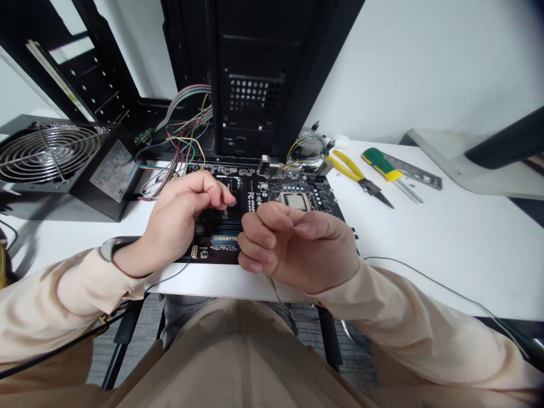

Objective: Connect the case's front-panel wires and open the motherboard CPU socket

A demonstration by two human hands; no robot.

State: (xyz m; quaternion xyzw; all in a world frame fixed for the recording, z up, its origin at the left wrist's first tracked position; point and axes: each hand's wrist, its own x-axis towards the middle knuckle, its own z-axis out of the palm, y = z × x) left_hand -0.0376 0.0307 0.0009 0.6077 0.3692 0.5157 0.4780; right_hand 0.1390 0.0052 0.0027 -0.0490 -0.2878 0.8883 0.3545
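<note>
A black Gigabyte motherboard (225, 226) lies flat on the white table, with a silver square processor (296, 200) at its upper right. Over the board's left part is my left hand (182, 212), its fingers curled and the fingertips drawn together; whatever lies between them, if anything, is too small to make out. My right hand (297, 243) hovers above the lower right part of the board, fingers curled in and thumb pressed to the index finger. What that pinch holds, if anything, cannot be made out. Both hands cover parts of the board.
A black computer case (263, 51) stands behind the board, with coloured wires (181, 147) beside it. At left sits a power supply (114, 173) with a fan grille. Yellow-handled pliers (357, 175), a green-yellow screwdriver (382, 164) and a metal bracket (414, 170) lie at right.
</note>
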